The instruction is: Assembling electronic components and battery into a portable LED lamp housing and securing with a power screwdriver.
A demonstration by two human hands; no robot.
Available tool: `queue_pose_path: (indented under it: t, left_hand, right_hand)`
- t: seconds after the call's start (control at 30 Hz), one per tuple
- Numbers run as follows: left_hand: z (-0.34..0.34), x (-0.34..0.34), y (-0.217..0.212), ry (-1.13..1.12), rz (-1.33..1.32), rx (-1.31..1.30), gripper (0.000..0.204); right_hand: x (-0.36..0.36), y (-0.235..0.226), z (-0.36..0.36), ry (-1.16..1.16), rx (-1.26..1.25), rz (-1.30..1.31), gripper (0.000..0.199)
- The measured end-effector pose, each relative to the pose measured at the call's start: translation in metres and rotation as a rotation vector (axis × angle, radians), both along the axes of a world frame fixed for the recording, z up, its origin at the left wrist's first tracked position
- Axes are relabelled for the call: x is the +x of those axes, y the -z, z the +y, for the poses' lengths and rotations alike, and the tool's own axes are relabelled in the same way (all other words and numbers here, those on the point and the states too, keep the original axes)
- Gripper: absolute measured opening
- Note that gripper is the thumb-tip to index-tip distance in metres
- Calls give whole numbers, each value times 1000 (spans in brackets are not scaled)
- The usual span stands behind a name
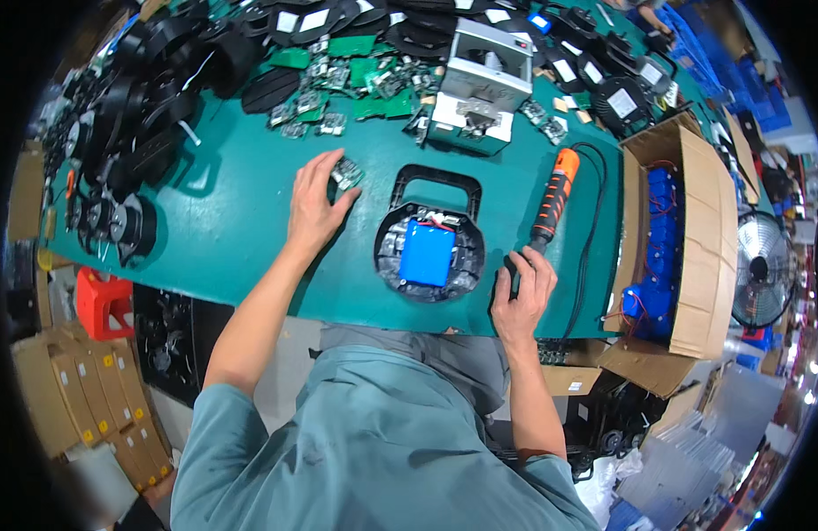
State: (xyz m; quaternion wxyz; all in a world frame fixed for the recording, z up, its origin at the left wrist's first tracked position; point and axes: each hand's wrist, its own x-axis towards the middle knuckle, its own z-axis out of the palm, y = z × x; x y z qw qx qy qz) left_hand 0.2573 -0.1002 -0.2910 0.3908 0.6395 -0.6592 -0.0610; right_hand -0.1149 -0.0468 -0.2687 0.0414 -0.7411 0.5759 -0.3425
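Between the thumb and fingers of my left hand (315,205) is a small green circuit board (346,173), held at its edges just above the green tabletop. My right hand (527,294) is closed around a small black part (513,269), mostly covered by the fingers, so its kind does not show. Midway between both hands lies a round black housing (389,265) with a loop handle, its open side up. A blue battery pack (427,254) with red wires sits inside it. Beyond my right fingertips lies an orange and black electric screwdriver (556,196), its tip toward that hand.
A grey-and-white metal device (482,84) stands behind the housing. Circuit boards (387,81) and black housings (165,119) are heaped along the back and left. At right, a cardboard box (703,239) holds blue battery packs (661,230); a black cable (595,230) runs beside it.
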Motion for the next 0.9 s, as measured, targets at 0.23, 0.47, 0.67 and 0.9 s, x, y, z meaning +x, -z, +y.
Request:
queue_pose_path:
  t: [0.23,0.47,0.67,0.9]
  left_hand:
    - [-2,-4,-5,-2,-127,83,66]
    - [-3,-5,-8,-27,-150,145,65]
    - [-3,-5,-8,-37,-154,155,67]
    - [-3,1,-10,-17,-15,21,56]
  right_hand:
    - [-31,-25,-119,19,-240,-29,16]
    - [-51,-31,-342,386,365,115,46]
    - [-44,-11,-374,435,432,340,64]
    - [-40,-85,-245,32,68,-142,38]
